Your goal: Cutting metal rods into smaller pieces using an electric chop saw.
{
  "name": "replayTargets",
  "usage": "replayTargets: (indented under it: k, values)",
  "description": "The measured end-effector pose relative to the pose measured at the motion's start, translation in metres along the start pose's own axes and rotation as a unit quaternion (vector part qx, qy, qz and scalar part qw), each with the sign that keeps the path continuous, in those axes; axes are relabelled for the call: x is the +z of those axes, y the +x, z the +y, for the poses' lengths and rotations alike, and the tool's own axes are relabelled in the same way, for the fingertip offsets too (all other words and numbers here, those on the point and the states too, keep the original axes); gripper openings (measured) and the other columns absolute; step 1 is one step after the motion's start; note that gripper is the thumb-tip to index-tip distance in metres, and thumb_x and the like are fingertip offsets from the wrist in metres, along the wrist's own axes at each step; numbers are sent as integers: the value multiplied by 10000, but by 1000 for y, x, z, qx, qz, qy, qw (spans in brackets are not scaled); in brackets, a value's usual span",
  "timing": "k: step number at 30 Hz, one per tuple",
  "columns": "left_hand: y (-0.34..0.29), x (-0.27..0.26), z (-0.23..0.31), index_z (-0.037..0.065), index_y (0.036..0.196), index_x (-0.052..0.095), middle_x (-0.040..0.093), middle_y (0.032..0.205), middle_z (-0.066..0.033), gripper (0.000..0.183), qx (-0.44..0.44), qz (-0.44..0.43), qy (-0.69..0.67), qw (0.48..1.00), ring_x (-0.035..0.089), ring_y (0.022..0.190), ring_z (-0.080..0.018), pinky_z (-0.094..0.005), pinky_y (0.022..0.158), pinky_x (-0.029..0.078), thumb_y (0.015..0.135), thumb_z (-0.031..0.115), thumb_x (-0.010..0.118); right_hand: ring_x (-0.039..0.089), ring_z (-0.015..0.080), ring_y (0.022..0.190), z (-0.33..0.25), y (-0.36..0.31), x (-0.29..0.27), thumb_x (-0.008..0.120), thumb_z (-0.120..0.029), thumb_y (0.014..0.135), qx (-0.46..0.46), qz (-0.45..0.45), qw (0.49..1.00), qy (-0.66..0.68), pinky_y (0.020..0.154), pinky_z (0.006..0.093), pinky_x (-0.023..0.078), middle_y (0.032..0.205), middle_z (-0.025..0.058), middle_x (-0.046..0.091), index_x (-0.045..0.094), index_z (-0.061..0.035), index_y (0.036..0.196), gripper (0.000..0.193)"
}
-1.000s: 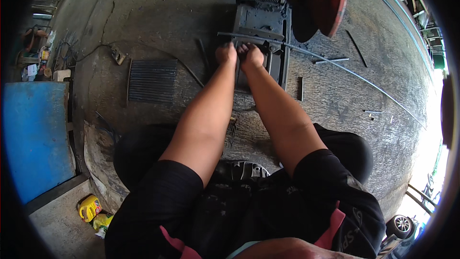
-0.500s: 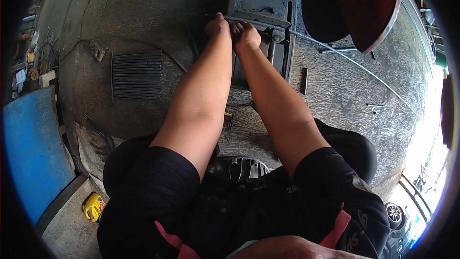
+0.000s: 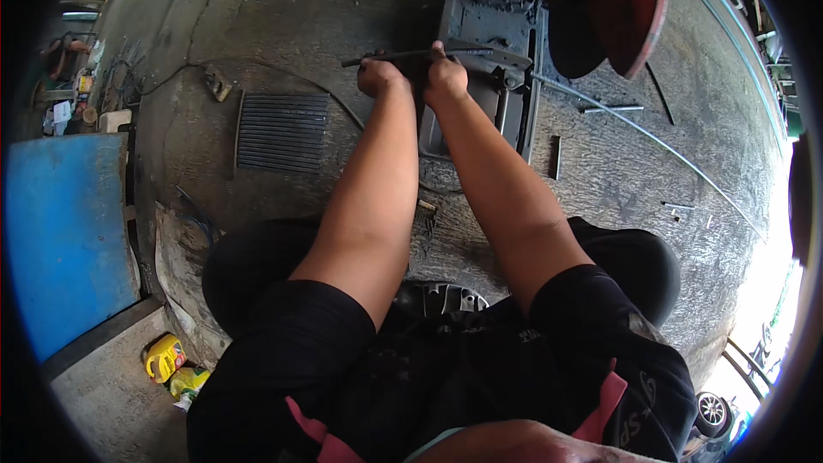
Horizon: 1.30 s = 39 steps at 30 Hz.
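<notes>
Both my arms reach forward to the base of a cut-off saw (image 3: 467, 17). A dark metal rod (image 3: 399, 55) lies crosswise in front of the saw's clamp. My left hand (image 3: 381, 76) is closed round it close to its left end. Beside it, my right hand (image 3: 447, 81) is also closed on the rod, thumb on top; its fingers are partly hidden. The rod's right end reaches the angled clamp plate (image 3: 493, 51). From the clamp's right side a long, lighter rod (image 3: 651, 129) runs down to the right across the floor, at a different angle.
The red saw guard (image 3: 647, 13) hangs at the upper right. Several cut rods (image 3: 283, 133) lie in a neat row on the left. A cable (image 3: 334, 99) crosses the floor. Short metal pieces (image 3: 555, 157) lie at right. A blue panel (image 3: 69, 223) and yellow container (image 3: 163, 357) are at far left.
My view has shifted, moving the scene. The held rod now tilts the other way and no longer lines up with the long rod. My hands have spread slightly apart along it.
</notes>
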<state>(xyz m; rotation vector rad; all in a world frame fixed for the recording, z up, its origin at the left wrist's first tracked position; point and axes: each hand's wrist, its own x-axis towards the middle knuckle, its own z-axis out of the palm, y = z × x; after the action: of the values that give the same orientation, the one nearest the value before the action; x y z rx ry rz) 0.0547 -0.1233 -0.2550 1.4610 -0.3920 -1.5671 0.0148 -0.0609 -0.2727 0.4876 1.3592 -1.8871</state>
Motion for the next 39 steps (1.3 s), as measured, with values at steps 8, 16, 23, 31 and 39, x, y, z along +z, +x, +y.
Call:
replayTargets:
  k: [8, 16, 23, 31, 39]
  values:
    - [-102, 0, 95, -36, 955, 506, 568, 914, -120, 285, 26, -168, -212, 962, 588, 790, -221, -346, 711, 533, 972, 205, 356, 541, 221, 853, -85, -148, 22, 607, -300, 884, -205, -78, 976, -4, 778, 352, 434, 956, 166, 618, 558, 60, 1017, 387]
    - [-265, 23, 150, -42, 1087, 427, 558, 979, -148, 262, 67, -430, -168, 885, 599, 864, -252, -394, 776, 556, 973, 191, 395, 614, 267, 863, -219, -261, -32, 513, -248, 936, -267, -119, 952, 86, 731, 343, 526, 989, 163, 592, 480, 13, 1114, 318]
    - [-326, -13, 136, -22, 1003, 513, 576, 945, -98, 212, 130, -591, -8, 796, 597, 815, -194, -335, 776, 534, 932, 177, 519, 599, 274, 866, -242, -288, -100, 427, -197, 969, -252, -239, 916, 202, 758, 349, 534, 973, 161, 546, 464, 56, 1040, 265]
    - [-332, 3, 109, -34, 1000, 538, 597, 971, -114, 166, 41, -652, -25, 757, 622, 845, -196, -331, 795, 550, 944, 111, 479, 610, 281, 870, -252, -285, -133, 416, -153, 967, -265, -233, 922, 161, 801, 361, 527, 1009, 191, 548, 431, 88, 1101, 276]
    - [-310, 16, 96, 16, 1090, 518, 563, 1004, -75, 177, 29, -678, 32, 734, 574, 943, -179, -355, 823, 509, 934, 92, 483, 591, 311, 971, -259, -263, -147, 357, -79, 966, -223, -236, 930, 172, 856, 377, 510, 1103, 216, 514, 357, 39, 1183, 247]
